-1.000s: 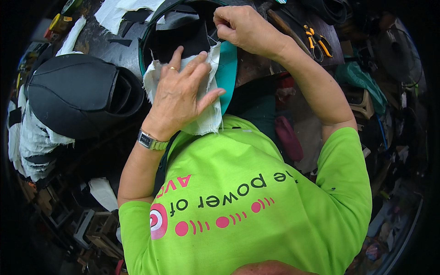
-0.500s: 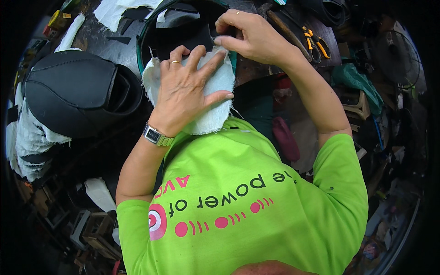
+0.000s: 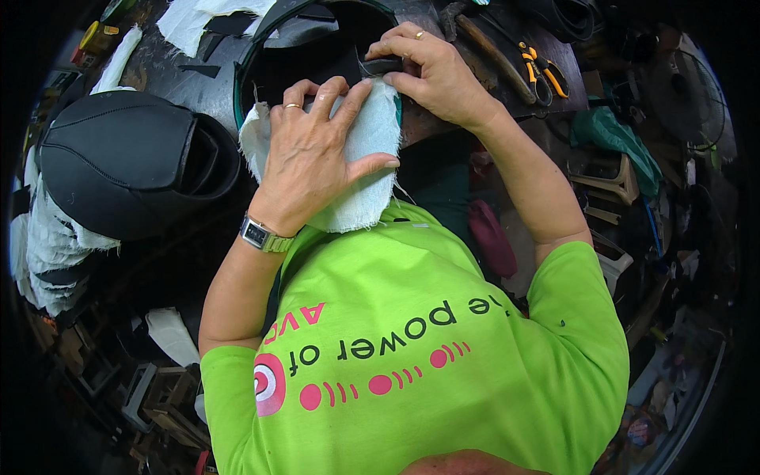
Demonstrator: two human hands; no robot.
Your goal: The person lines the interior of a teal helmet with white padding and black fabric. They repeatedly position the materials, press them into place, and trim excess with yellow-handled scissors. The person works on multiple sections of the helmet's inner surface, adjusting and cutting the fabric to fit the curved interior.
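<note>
A frayed white cloth piece (image 3: pixel 364 190) hangs over the near edge of a round, hollow black piece with a dark green rim (image 3: pixel 240 87). My left hand (image 3: pixel 309 158) lies on that cloth with its fingers spread, the fingertips at the top edge of the cloth. Just right of it, my right hand (image 3: pixel 427 75) pinches the turned-up edge of a black sheet (image 3: pixel 378 66) between thumb and fingers. The rest of this sheet is hard to separate from the dark inside of the round piece.
A large black moulded piece with stitched seams (image 3: pixel 111 158) stands at the left. Near the right hand lie a wooden-handled hammer (image 3: pixel 497 59) and orange-handled pliers (image 3: pixel 546 71). White cloth scraps (image 3: pixel 186 28) are at the back; a green plastic bag (image 3: pixel 613 142) and a fan (image 3: pixel 685 99) are right.
The right hand has lowered slightly, and a turned-up edge of the black sheet now shows between its fingers. My left hand has shifted a little to the left with the cloth.
</note>
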